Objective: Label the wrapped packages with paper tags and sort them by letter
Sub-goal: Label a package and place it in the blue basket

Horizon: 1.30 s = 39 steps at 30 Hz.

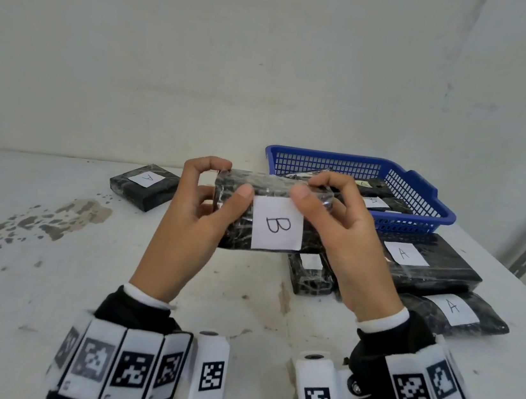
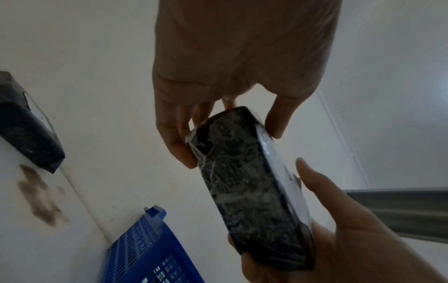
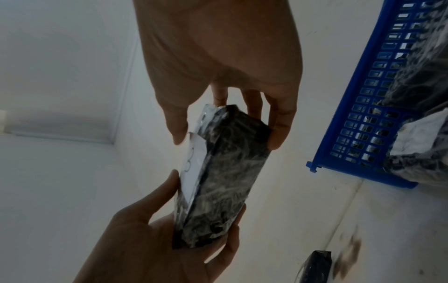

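You're working at a white table, and most of the labelling is looking done. The blue basket is sitting at the back right, holding several wrapped pkgs w/ tags; one is reading "A", the others are too small to read. Just in front of the basket you're keeping a pile on the table: two large pkgs tagged "A" and, stacked and overlapping, plus a smaller pkg lying against them w/ a tag that's partly hidden, so the letter can't be told. Well apart, at the back left, a lone pkg is lying w/ an "A"-looking tag.

You're holding the current pkg up over the table centre, between both hands, its "B" tag facing you. Your left hand is gripping the left end, fingers curled behind and thumb pressing the front. Your right hand is gripping the right end, thumb pinching down at the tag's top edge.

Judging by this, the B tag is going on or getting checked now. Still left: placing this pkg in a B spot, none is showing yet, and sorting the loose A pkgs together.
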Each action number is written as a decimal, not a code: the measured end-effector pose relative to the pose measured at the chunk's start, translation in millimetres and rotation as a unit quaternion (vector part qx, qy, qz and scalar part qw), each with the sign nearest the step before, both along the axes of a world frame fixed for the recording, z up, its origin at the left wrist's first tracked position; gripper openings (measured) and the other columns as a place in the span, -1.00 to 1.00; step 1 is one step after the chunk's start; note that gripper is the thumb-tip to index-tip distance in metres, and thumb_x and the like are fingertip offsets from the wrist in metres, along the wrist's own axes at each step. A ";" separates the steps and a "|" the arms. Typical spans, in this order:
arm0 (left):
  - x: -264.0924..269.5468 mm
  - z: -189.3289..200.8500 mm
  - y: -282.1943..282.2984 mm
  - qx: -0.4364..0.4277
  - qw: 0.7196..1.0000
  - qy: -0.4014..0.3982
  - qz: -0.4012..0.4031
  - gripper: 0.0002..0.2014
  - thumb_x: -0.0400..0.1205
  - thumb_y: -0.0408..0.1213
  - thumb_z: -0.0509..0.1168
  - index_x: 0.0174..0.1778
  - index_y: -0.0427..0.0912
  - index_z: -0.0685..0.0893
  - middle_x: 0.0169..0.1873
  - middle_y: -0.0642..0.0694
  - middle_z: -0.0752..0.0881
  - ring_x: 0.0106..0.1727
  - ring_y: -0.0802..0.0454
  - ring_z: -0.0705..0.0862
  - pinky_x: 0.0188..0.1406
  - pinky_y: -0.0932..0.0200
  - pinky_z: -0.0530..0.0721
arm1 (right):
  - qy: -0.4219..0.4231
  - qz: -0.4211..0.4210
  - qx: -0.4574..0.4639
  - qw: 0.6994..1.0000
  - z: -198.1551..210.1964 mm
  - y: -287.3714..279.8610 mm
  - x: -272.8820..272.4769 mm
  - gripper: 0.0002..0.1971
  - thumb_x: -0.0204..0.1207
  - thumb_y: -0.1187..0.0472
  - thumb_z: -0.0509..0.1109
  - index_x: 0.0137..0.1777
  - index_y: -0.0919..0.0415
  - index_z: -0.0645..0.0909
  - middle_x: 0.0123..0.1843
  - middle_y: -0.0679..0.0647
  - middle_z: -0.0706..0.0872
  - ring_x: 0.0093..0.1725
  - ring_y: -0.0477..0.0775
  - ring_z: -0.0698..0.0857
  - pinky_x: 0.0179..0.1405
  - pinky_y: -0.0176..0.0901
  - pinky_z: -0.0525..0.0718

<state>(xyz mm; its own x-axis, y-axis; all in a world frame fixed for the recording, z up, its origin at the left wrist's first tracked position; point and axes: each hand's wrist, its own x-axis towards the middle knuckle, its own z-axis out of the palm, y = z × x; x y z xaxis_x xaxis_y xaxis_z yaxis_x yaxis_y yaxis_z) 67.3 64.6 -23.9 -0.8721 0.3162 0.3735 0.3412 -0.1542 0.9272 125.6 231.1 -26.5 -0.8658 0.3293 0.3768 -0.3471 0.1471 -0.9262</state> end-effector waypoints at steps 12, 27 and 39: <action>4.6 4.9 -1.2 -0.015 0.999 0.028 0.031 -0.33 0.34 -0.02 0.44 0.39 0.14 0.39 0.22 0.18 0.68 -0.04 0.36 0.75 -0.19 0.48 0.64 | -0.002 -0.001 0.031 1.000 -1.6 -3.9 -0.1 -0.22 0.38 -0.23 0.58 0.59 -0.26 0.37 0.44 -0.10 0.66 0.33 -0.14 0.71 0.41 0.03 0.67; 2.7 8.6 -8.6 -0.026 0.999 -0.034 0.005 -0.81 0.70 -0.07 0.19 0.21 0.08 0.57 0.08 0.11 0.73 -0.04 0.20 0.75 0.10 -0.21 0.75 | -0.016 -0.002 0.004 1.000 0.5 5.4 -1.1 -0.50 0.48 -0.20 0.47 0.40 -0.11 0.59 0.38 0.04 0.69 0.16 -0.02 0.79 -0.05 -0.08 0.77; 7.2 6.1 -2.1 -0.081 0.996 0.005 -0.021 -0.68 0.52 0.15 0.31 0.11 0.15 0.51 0.01 0.07 0.72 0.00 0.15 0.72 0.00 0.03 0.75 | -0.030 -0.035 0.022 0.999 0.1 -0.5 1.3 -0.58 0.26 -0.33 0.58 0.01 -0.21 0.56 0.23 0.13 0.69 -0.03 0.46 0.73 0.08 0.40 0.77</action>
<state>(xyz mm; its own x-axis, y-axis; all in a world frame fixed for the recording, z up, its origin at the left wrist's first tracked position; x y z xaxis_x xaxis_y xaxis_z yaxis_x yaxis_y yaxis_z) 74.4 62.4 -17.8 -0.8534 0.4085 0.3238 0.3477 -0.0167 0.9375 126.9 230.6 -26.3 -0.8628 0.3739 0.3401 -0.2786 0.2098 -0.9372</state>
